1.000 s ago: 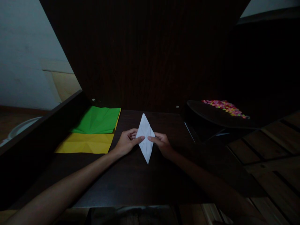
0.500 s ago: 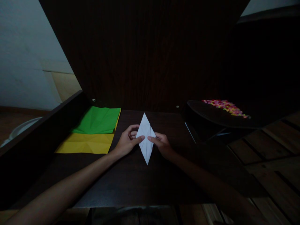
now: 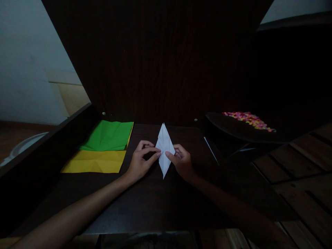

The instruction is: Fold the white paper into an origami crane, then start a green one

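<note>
A white sheet of origami paper [image 3: 164,138], folded into a long diamond with creased layers, is held upright over the dark desk. My left hand [image 3: 141,157] pinches its left edge between thumb and index finger, at about mid-height. On the opposite side my right hand [image 3: 181,160] grips the paper, thumb on the front face and the other fingers behind it. The top point shows two tips slightly apart. Part of the paper's back and the right fingertips are hidden.
Left of my hands lies a green sheet [image 3: 110,135] on top of a yellow sheet [image 3: 94,162], both creased. A low side board [image 3: 49,138] borders the desk [image 3: 145,204]. To the right, a dark curved object [image 3: 228,133] carries a strip of small colourful pieces [image 3: 247,119].
My left thumb has come off the paper's face, and thumb and index finger now pinch its left edge. The diamond has shifted slightly right, and its top point has parted into two tips.
</note>
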Available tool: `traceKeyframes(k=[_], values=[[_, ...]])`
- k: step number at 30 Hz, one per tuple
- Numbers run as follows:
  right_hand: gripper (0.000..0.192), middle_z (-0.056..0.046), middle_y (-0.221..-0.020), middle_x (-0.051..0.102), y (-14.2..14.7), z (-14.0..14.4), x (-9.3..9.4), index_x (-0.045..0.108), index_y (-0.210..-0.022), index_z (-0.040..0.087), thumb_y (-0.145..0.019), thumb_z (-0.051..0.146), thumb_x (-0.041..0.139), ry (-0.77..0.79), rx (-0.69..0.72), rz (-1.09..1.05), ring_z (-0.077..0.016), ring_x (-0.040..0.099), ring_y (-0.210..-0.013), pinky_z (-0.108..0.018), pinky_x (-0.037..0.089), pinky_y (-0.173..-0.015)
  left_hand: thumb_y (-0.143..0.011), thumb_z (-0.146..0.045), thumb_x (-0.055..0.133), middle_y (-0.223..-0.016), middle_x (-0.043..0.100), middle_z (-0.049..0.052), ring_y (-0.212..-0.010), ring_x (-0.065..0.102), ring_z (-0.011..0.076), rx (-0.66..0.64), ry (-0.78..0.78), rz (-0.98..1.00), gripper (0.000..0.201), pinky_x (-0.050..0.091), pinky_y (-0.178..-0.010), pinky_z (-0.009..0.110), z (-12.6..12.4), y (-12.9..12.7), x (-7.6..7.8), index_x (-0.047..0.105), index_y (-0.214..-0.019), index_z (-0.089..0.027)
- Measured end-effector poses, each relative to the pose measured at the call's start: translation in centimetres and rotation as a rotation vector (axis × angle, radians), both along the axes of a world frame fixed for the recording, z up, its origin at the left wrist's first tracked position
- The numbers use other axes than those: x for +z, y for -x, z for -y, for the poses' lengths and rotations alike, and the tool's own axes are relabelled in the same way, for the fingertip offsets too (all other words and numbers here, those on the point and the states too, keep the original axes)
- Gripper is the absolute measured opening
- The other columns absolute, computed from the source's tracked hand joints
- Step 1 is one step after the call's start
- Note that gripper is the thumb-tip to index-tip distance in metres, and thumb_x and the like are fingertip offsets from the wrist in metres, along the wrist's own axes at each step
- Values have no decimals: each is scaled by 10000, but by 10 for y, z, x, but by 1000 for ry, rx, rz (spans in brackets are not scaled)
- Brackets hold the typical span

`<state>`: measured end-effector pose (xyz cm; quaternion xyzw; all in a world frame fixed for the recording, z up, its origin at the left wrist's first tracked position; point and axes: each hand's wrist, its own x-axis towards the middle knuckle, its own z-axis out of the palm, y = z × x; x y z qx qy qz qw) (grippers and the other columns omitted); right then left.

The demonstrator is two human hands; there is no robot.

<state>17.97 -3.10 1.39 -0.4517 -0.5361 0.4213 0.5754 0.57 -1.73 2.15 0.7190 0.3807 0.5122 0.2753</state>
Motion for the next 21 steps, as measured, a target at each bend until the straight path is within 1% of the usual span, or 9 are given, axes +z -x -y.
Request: traceKeyframes(k=[2, 4, 7, 10, 13, 15, 18, 21], values=[[225, -37, -802, 701, 1, 2, 0, 602, -838, 212, -718, 360, 721, -15, 4, 18, -207, 666, -754, -318, 535, -667, -846, -268, 680, -956, 594, 48, -935, 590, 196, -42, 0, -13, 114, 496, -854, 356, 2, 0, 1, 751, -929, -236], [221, -34, -793, 694, 1, 4, -2, 599, -845, 212, -728, 353, 722, -19, 15, 27, -198, 659, -725, -302, 528, -626, -863, -257, 663, -948, 638, 49, -918, 612, 196, -105, 23, -16, 145, 505, -843, 349, 3, -1, 1, 749, -978, -235], [248, -24, -776, 673, 1, 4, -5, 597, -892, 211, -735, 350, 729, -19, 44, 34, -170, 625, -642, -274, 506, -542, -886, -259, 636, -1015, 679, 66, -953, 632, 208, -189, 56, -7, 213, 508, -867, 358, 5, -2, 2, 727, -1076, -223], [309, -19, -818, 635, -1, 4, -8, 630, -983, 210, -727, 328, 757, -103, 73, 89, -146, 601, -663, -259, 507, -561, -915, -276, 594, -1101, 679, 75, -1006, 632, 216, -265, 75, -11, 271, 494, -915, 373, 7, -2, 4, 692, -1161, -221], [359, -32, -891, 601, -5, 5, -8, 649, -1120, 227, -782, 328, 717, -222, 126, 161, -147, 596, -739, -260, 522, -608, -917, -300, 583, -1145, 670, 84, -1055, 623, 228, -312, 103, 12, 276, 481, -947, 374, 8, -3, 6, 695, -1148, -198], [358, -44, -935, 596, -7, 5, -7, 631, -1208, 249, -859, 327, 630, -266, 174, 188, -150, 596, -761, -269, 531, -625, -901, -317, 602, -1136, 674, 90, -1061, 623, 235, -305, 146, 54, 277, 494, -928, 359, 8, -3, 7, 697, -1119, -175], [369, -54, -967, 596, -8, 6, -6, 594, -1291, 272, -932, 314, 517, -280, 236, 221, -138, 589, -709, -276, 533, -607, -872, -327, 636, -1051, 696, 82, -985, 645, 221, -258, 238, 134, 274, 519, -854, 322, 6, -4, 5, 688, -1073, -148], [400, -54, -949, 609, -8, 7, -6, 563, -1335, 264, -943, 317, 499, -287, 269, 276, -139, 582, -683, -280, 527, -597, -843, -336, 665, -949, 705, 61, -871, 652, 195, -226, 319, 196, 268, 524, -774, 289, 3, -5, 1, 669, -1015, -131]])
